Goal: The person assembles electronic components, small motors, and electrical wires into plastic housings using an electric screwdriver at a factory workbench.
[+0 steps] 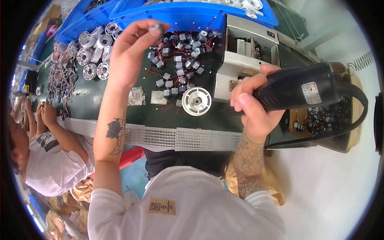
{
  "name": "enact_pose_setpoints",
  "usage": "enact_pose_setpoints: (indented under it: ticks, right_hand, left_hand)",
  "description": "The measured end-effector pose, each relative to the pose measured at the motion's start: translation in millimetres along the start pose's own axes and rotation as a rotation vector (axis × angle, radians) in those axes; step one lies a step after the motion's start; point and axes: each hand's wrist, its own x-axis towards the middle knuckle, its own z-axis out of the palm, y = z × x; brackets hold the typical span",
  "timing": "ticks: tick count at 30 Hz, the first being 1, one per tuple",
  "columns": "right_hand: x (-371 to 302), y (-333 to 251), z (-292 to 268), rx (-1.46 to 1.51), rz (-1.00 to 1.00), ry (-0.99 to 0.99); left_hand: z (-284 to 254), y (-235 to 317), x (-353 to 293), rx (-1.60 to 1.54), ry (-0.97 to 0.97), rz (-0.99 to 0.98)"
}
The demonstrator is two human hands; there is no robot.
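My left hand (134, 50) is raised over the far part of the bench, its fingers pinched on a small grey motor (156, 29). Below and to the right of it lie many similar small motors (180, 66) with thin red leads. In my right hand (256, 102) is a black electric screwdriver (298, 87), tilted, with a thick cable at its rear end. Its tip is low and left, partly hidden by my fingers. Between my hands, a round white plastic housing (191, 110) with a spoked face lies on the dark green bench.
Blue bins (172, 18) of parts line the back. A metal machine (240, 58) stands right of the motors. White round housings (96, 54) and bundled wires (62, 76) lie left. A cardboard box (344, 138) sits right. A co-worker (56, 160) works at far left.
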Motion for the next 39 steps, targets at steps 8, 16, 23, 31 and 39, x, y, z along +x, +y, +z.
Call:
enact_pose_setpoints:
  ticks: [8,16,23,31,39]
  right_hand:
    - [1.0,-0.7,-1.7,-0.024,-0.011,-0.015]
    - [2.3,1.0,0.1,0.113,0.037,0.089]
    - [1.9,1.7,-4.8,0.090,0.011,0.087]
    - [4.4,-11.8,-3.5,0.099,-0.004,0.176]
    - [18.5,-32.1,-14.0,-0.198,-0.161,0.165]
  left_hand:
    - [33.2,49.2,-41.0,0.725,-0.550,0.064]
    - [48.3,41.3,-41.1,0.946,-0.766,0.536]
    - [52.7,36.7,-48.8,0.903,-0.808,0.511]
    - [44.9,28.3,-50.8,0.712,-0.694,0.470]
    - [47.0,33.9,-62.7,0.639,-0.559,0.299]
